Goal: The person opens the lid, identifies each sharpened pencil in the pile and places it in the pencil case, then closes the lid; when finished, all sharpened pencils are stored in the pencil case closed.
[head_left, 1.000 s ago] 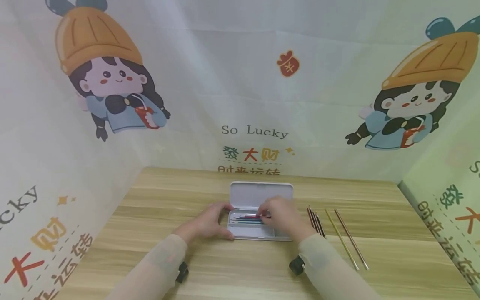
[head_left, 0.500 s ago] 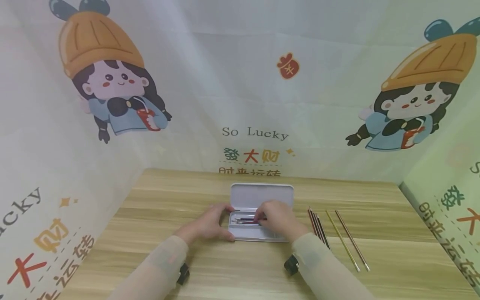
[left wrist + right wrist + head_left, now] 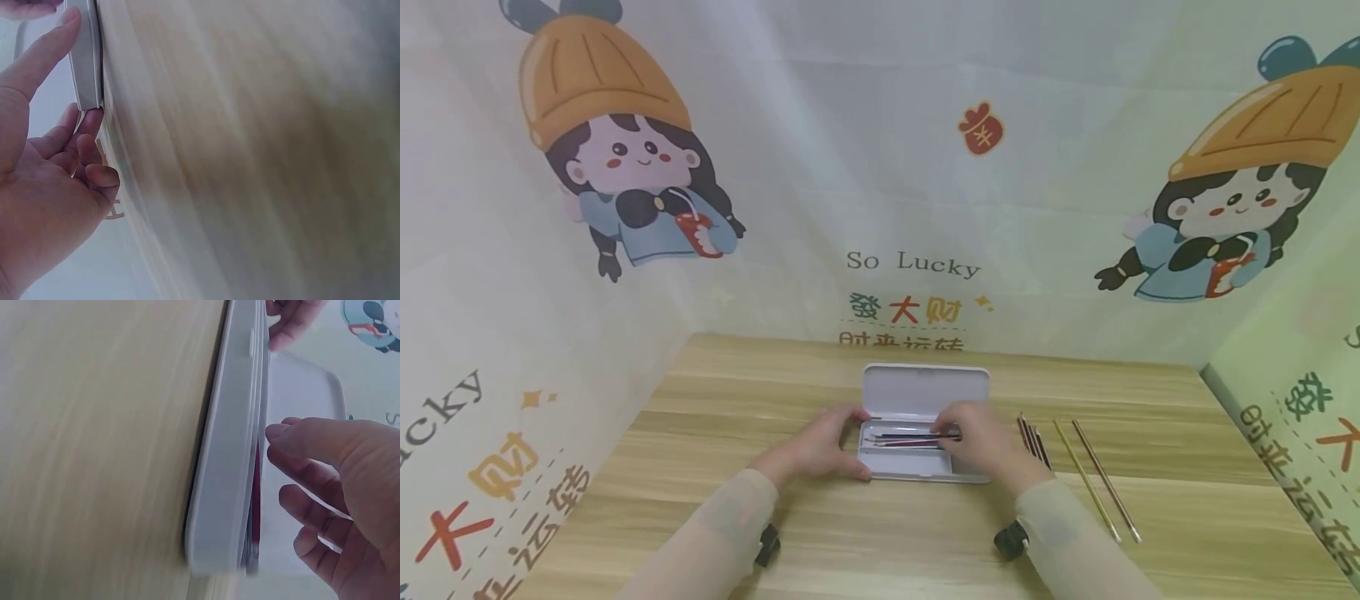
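Note:
An open white pencil case [image 3: 925, 390] lies on the table with its lid raised at the back. Several pencils [image 3: 898, 439], dark and maroon, lie lengthwise in its back compartment. My left hand [image 3: 820, 446] grips the case's left end, thumb at the front and fingers behind. The left wrist view shows that hand [image 3: 50, 169] against the case's edge [image 3: 86, 62]. My right hand [image 3: 977, 442] is over the case's right part, fingertips at a dark pencil. In the right wrist view its bent fingers [image 3: 312, 506] are beside the rim; whether they pinch a pencil is hidden.
Several dark pencils [image 3: 1033, 442] lie right of the case, partly behind the right forearm. Farther right lie a yellow pencil [image 3: 1086, 479] and a brown one [image 3: 1107, 482]. A printed cloth [image 3: 910, 167] surrounds the wooden table [image 3: 850, 542].
My right hand moved left and forward with a red pencil, then back right along the case. The maroon pencil now lies nearer the front of the compartment. My left hand stays put.

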Demonstrator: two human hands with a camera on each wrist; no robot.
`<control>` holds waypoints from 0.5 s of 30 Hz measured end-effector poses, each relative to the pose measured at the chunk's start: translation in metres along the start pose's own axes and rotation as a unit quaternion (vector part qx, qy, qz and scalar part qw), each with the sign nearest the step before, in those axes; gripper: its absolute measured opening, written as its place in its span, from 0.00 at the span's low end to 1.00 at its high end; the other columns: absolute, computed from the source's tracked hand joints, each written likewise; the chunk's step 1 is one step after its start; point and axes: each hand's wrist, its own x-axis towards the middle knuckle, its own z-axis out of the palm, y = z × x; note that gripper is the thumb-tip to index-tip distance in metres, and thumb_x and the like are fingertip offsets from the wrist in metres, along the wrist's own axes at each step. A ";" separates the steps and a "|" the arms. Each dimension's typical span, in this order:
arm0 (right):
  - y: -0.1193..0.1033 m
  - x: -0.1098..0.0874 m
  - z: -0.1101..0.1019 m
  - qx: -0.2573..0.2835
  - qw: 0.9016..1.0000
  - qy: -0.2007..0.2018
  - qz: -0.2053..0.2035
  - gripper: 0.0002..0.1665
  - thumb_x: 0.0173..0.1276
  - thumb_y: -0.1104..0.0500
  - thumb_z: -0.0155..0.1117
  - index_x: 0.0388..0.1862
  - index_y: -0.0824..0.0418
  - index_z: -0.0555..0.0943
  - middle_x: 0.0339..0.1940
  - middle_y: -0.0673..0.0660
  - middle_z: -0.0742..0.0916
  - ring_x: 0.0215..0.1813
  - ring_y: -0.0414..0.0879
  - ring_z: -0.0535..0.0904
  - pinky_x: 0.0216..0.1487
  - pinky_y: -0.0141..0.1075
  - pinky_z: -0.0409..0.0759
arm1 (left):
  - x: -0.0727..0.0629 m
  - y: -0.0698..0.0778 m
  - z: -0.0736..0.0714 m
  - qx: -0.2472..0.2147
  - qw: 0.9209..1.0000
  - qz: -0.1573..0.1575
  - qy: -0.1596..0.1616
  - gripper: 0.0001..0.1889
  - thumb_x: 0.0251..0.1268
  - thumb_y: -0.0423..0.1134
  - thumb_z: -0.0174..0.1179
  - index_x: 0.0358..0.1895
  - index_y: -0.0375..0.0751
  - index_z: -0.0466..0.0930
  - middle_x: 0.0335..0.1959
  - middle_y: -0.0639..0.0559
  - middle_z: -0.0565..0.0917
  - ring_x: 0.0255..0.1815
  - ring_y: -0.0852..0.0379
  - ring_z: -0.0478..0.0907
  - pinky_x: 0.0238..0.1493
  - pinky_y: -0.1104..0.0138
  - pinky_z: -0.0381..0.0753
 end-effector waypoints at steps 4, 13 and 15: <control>0.009 -0.012 -0.009 -0.015 0.999 0.006 0.031 0.08 0.61 0.62 0.75 0.39 0.53 0.90 0.41 0.49 0.91 0.48 0.48 0.87 0.55 0.48 0.85 | 0.000 0.000 0.000 0.003 1.000 0.004 0.004 0.45 0.38 0.44 0.85 0.65 0.38 0.74 0.64 0.41 0.78 0.68 0.41 0.71 0.76 0.45 0.67; 0.025 -0.024 -0.014 -0.034 0.998 0.015 0.045 0.09 0.60 0.63 0.75 0.39 0.52 0.90 0.39 0.48 0.90 0.45 0.46 0.86 0.51 0.46 0.86 | 0.001 -0.001 -0.001 -0.001 1.000 0.003 0.005 0.46 0.38 0.45 0.85 0.65 0.39 0.74 0.64 0.42 0.78 0.68 0.41 0.71 0.76 0.45 0.67; 0.026 -0.024 -0.013 -0.034 0.998 0.013 0.043 0.09 0.60 0.63 0.75 0.38 0.51 0.90 0.39 0.48 0.90 0.44 0.46 0.86 0.51 0.46 0.86 | 0.001 -0.002 0.000 -0.001 1.000 0.004 0.004 0.46 0.38 0.45 0.85 0.65 0.39 0.74 0.64 0.42 0.78 0.68 0.41 0.71 0.75 0.44 0.67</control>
